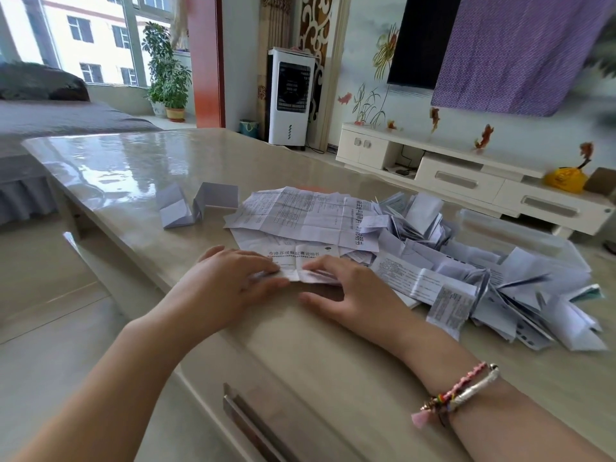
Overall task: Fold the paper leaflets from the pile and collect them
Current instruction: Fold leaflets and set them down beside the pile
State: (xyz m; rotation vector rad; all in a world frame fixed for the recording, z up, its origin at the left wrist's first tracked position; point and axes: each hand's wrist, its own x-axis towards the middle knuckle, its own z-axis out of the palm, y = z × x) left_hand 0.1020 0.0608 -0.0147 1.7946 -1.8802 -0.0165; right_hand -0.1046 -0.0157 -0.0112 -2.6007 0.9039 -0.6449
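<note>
Leaflet (300, 266), partly folded, lies flat on the table (126, 168) close to its near edge, at the near-left fringe of the pile (466, 271); both hands press it down. The pile, the largest mass, spreads from the table's middle toward its right edge, and its loose sheets overlap the leaflet's far margin; a likely fault is that sliding or lifting the leaflet drags neighbouring sheets along or spills them toward the right edge. The large open sheet (306, 216) lies on top of the pile just beyond the hands and could be caught in the same pull. The glossy tabletop looks slippery, so the leaflet may skid under the creasing stroke and the fold run crooked. Two folded leaflets (196, 203) sit apart toward the far left; both have sprung open into tent shapes, which suggests a weak crease will reopen. Left hand (230, 278) lies palm down, fingers extended and flat on the leaflet's left part; right hand (343, 285) lies likewise with fingers spread on its right part, thumb on bare table; neither grips anything. Hidden or unclear: the leaflet's near edge and fold line are covered by the fingers, its printed text is only partly legible, the pile's lower layers cannot be counted, and its right end is blurred.
</note>
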